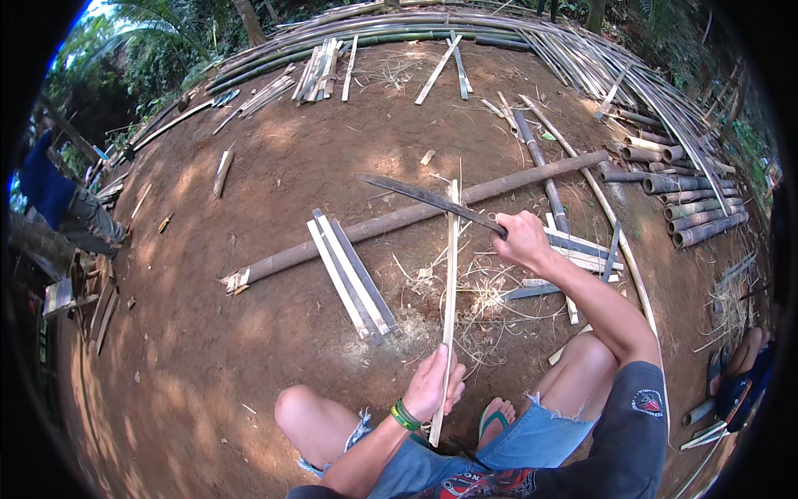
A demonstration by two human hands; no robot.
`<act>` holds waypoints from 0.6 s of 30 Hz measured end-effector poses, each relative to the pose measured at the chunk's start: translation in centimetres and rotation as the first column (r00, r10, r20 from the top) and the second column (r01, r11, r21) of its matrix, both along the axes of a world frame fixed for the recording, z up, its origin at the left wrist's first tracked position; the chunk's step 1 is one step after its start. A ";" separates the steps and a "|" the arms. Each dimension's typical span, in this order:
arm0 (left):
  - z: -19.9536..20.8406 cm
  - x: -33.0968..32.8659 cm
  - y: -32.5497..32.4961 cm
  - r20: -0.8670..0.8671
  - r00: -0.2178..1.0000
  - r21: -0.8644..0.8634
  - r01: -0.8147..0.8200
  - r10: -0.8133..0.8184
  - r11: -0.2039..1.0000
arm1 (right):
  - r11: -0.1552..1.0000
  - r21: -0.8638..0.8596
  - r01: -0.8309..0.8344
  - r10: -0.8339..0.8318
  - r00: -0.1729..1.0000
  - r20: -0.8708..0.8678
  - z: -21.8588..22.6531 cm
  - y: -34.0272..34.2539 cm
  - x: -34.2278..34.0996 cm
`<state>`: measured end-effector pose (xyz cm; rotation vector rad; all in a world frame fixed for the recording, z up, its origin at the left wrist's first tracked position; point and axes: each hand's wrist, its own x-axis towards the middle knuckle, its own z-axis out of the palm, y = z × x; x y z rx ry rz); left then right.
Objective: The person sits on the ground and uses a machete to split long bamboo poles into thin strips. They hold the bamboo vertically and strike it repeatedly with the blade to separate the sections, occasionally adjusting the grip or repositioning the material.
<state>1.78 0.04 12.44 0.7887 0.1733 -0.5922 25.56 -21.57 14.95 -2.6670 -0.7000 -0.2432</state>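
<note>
My left hand [431, 384] is closed around the lower part of a pale split bamboo strip [451, 283], which stands up away from me. In my right hand [522, 239] is the handle of a machete [420, 195]. Its long dark blade points to the left and crosses the strip near its far end; whether the edge touches the strip I cannot tell. Beyond my hands a brown bamboo pole [349, 236] lies slantwise on the ground, and the strip's far end is over it. Thin curled shavings [482, 303] are scattered below the blade.
Split bamboo slats [342, 274] lie left of the strip, more slats [586, 249] by my right forearm. Cut bamboo tubes [698, 208] are stacked at the right, long poles [374, 37] at the back. A person [62, 195] is at the far left, another [748, 374] at the right edge.
</note>
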 end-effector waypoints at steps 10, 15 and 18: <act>0.6 0.1 1.2 0.061 0.993 -0.032 0.103 -0.101 0.994 | 0.931 0.120 0.346 -0.345 0.938 -0.029 -3.0 -4.3 5.4; -0.7 1.5 1.2 0.206 0.978 0.267 -0.053 -0.004 0.962 | 0.694 0.458 0.556 -0.352 0.817 -0.457 -2.9 -4.0 3.3; -2.1 2.2 1.2 0.309 0.951 0.426 -0.150 0.012 0.892 | 0.618 0.625 0.477 -0.147 0.851 -0.504 -1.2 -3.3 2.8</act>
